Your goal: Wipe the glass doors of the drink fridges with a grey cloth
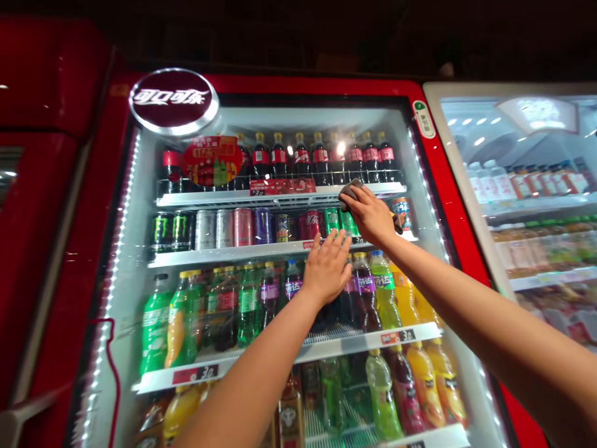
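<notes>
My right hand (372,214) presses a dark grey cloth (352,188) against the glass door of a red-framed drinks cooler (308,90), level with the edge of the top shelf. Part of the cloth shows past both sides of the hand. Lower and to the left, my left hand (326,267) lies on or just before the same glass with its fingers spread, and nothing is in it. Cans (243,227) and bottles (156,323) stand on the shelves behind the door.
To the right is a second lit cooler (431,90) with bottles. A red cabinet (41,186) stands at the left. An oval lit sign (173,102) sits at the cooler's upper left, and a round red sticker (212,160) is below it.
</notes>
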A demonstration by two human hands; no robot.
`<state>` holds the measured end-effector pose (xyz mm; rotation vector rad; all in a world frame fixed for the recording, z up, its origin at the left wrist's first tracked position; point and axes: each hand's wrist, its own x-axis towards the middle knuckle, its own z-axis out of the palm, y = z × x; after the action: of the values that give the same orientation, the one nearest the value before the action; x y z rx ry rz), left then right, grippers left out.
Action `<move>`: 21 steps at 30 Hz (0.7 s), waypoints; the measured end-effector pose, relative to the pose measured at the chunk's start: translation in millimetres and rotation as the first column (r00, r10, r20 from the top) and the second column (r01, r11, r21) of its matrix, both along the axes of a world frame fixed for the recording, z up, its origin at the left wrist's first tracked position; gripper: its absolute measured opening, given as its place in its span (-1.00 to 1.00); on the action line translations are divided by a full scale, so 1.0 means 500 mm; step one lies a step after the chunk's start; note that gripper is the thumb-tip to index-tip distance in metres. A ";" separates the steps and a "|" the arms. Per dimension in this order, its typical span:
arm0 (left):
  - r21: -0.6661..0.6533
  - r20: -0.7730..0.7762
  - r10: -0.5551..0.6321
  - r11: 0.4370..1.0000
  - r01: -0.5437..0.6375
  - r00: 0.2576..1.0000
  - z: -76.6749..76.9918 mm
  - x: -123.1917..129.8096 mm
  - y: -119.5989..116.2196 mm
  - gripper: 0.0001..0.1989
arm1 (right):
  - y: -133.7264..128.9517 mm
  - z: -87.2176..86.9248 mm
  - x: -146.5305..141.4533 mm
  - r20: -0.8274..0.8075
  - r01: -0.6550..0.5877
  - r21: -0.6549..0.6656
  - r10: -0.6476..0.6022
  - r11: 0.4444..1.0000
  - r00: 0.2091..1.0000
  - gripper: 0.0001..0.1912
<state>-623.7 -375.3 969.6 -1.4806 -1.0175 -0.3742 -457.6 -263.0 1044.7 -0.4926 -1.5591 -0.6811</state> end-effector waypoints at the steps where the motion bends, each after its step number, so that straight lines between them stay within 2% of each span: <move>1: -0.005 0.010 0.009 1.000 -0.009 1.000 0.000 0.017 0.013 -0.43 | 0.002 0.014 0.002 0.000 -0.013 0.001 0.013 1.000 1.000 -0.48; 3: -0.002 0.039 0.025 1.000 -0.025 0.999 -0.003 0.040 0.034 -0.45 | 0.013 0.033 0.016 -0.041 -0.037 -0.009 0.036 0.999 0.998 -0.47; 5: 0.009 0.059 0.030 0.999 -0.030 0.998 -0.011 0.049 0.047 -0.43 | 0.030 0.029 0.034 -0.097 -0.047 -0.024 0.045 0.999 0.994 -0.47; 10: 0.022 0.059 0.004 1.000 -0.006 0.998 -0.027 0.048 0.060 -0.40 | 0.042 -0.050 0.046 -0.164 -0.020 -0.041 0.013 0.999 0.986 -0.48; 12: 0.027 0.069 -0.009 1.000 0.007 0.998 -0.029 0.047 0.064 -0.40 | 0.034 -0.063 0.039 -0.128 -0.020 -0.032 0.016 0.999 0.992 -0.48; 15: 0.024 0.082 -0.031 0.999 0.029 0.996 -0.030 0.046 0.072 -0.38 | 0.032 -0.034 0.043 -0.090 -0.033 -0.022 0.031 0.999 0.995 -0.50; 18: 0.016 0.089 -0.054 0.998 0.053 0.995 -0.032 0.044 0.079 -0.33 | 0.053 -0.001 0.065 -0.143 -0.028 -0.053 0.020 0.998 0.990 -0.49; 21: 0.022 0.089 -0.073 0.997 0.071 0.993 -0.035 0.043 0.083 -0.33 | 0.073 -0.015 0.076 -0.263 -0.007 -0.123 -0.026 0.992 0.964 -0.46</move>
<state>-602.0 -333.9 951.9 -1.4975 -1.0307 -0.5052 -419.7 -226.6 1037.0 -0.6564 -1.3513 -0.5049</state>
